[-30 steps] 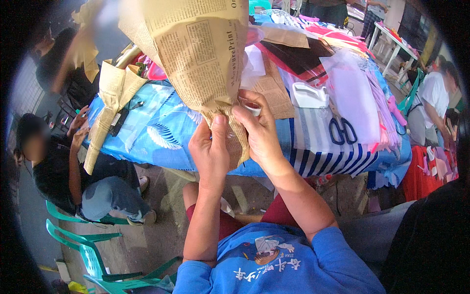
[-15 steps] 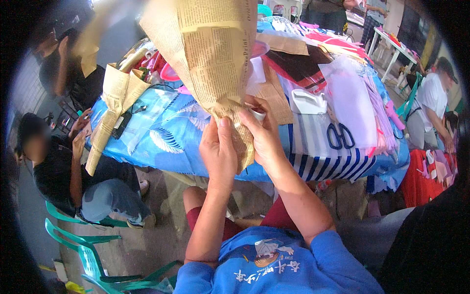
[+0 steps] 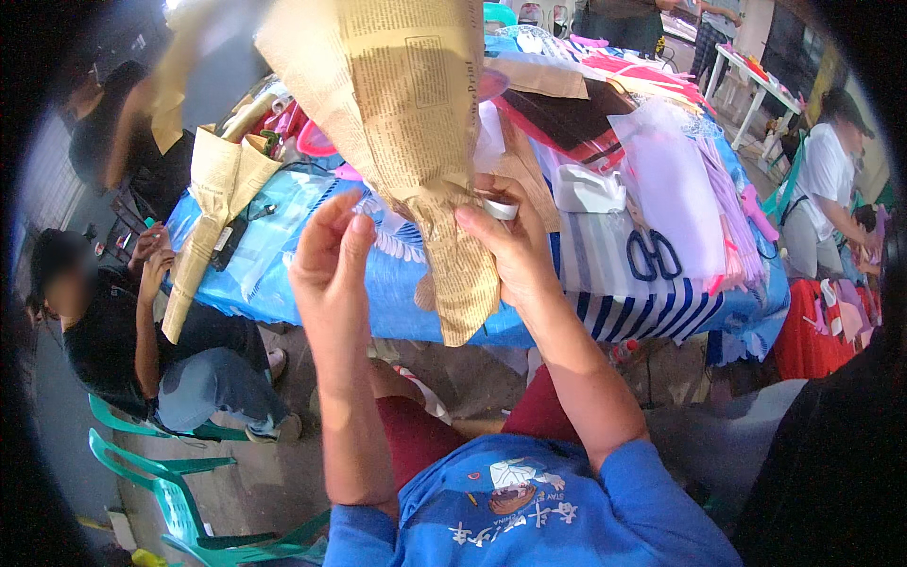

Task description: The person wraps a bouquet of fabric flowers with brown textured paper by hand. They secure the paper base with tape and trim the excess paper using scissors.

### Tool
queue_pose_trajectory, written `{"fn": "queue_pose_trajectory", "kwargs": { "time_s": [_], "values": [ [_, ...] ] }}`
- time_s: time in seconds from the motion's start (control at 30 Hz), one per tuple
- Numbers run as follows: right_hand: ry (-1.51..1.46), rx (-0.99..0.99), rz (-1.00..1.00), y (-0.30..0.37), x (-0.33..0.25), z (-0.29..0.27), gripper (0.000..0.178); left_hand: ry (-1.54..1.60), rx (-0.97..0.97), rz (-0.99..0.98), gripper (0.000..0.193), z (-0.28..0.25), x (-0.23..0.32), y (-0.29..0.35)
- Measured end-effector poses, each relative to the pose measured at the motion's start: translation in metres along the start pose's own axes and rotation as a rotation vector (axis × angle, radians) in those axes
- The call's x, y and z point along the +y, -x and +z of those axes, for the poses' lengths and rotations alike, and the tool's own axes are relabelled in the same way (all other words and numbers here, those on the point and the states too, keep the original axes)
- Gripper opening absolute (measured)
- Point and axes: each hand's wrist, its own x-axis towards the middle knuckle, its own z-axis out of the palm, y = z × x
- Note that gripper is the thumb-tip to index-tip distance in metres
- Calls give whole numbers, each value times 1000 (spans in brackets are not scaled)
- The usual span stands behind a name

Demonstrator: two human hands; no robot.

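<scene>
A cone of brown newsprint wrapping paper (image 3: 416, 113) stands in front of me, wide at the top and gathered at a crumpled neck, with its tail (image 3: 463, 302) flaring below. My right hand (image 3: 510, 241) grips the neck from the right side. A small white roll of tape (image 3: 499, 209) is tucked in the same hand's fingers. To the left of the neck, my left hand (image 3: 333, 255) is raised off the paper, thumb and fingers apart, with nothing visible in it. What lies inside the cone is hidden.
A table with a blue patterned cover (image 3: 274, 260) bears another newsprint-wrapped bundle (image 3: 213, 208), dark-handled scissors (image 3: 654, 255), a white tape dispenser (image 3: 588, 189), and lilac sheets (image 3: 661, 180). A seated person (image 3: 113, 321) is at left; green plastic chairs (image 3: 175, 491) stand below. Someone in white (image 3: 836, 175) works at right.
My left hand has let go of the paper neck and moved left, its fingers opening. My right hand still holds the paper and tape roll; the cone has shifted slightly left.
</scene>
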Motion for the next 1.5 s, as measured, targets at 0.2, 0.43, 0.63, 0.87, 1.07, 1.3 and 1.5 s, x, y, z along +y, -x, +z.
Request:
{"fn": "queue_pose_trajectory", "kwargs": {
  "time_s": [0.2, 0.43, 0.63, 0.87, 1.07, 1.3, 1.5],
  "values": [
    [51, -61, 8, -2, -6, -3, 36, 231, -379, -251, 24, -23, 7, -26],
    [187, -105, 59, -5, -18, -16, 36, 195, -656, -431, 22, -26, 15, -35],
    [249, -164, 68, -7, -25, -19, 34, 21, -760, -470, 22, -29, 18, -37],
    [288, -193, 85, -8, -31, -18, 35, -17, -688, -311, 10, -28, 10, -24],
    [383, -212, 28, -6, -28, -22, 38, -89, -536, -303, 10, -18, 14, -12],
    [355, -273, 67, -1, -31, -20, 39, -77, -520, -287, 13, -21, 16, -5],
    [304, -292, 125, 3, -34, -16, 39, 66, -470, -388, 20, -22, 13, 0]
  ]
}}
